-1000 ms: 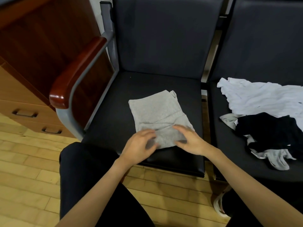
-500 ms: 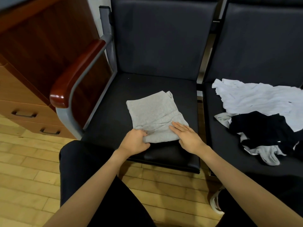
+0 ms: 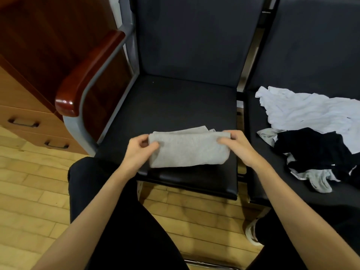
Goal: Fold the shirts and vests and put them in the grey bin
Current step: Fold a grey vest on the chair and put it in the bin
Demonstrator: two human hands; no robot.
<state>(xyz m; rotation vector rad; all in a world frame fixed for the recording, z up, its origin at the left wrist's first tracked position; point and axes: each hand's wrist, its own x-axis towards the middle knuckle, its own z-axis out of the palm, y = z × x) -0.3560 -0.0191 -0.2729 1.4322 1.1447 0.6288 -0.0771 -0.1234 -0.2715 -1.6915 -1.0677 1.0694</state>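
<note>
Two dark padded chairs (image 3: 185, 106) stand on light wooden flooring (image 3: 29, 191) beside a wooden drawer cabinet (image 3: 29, 106)

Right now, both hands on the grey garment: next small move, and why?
Probably lift the grey garment clear of the seat, keeping it folded. It already looks like a compact bundle, and the left hand and right hand each have a grip on an end. The grey bin is not in view, so where to carry it cannot be told.

Folded garment (image 3: 188, 148) on left seat (image 3: 175, 102), clothes pile (image 3: 311, 133) on right seat (image 3: 259, 184)
</note>
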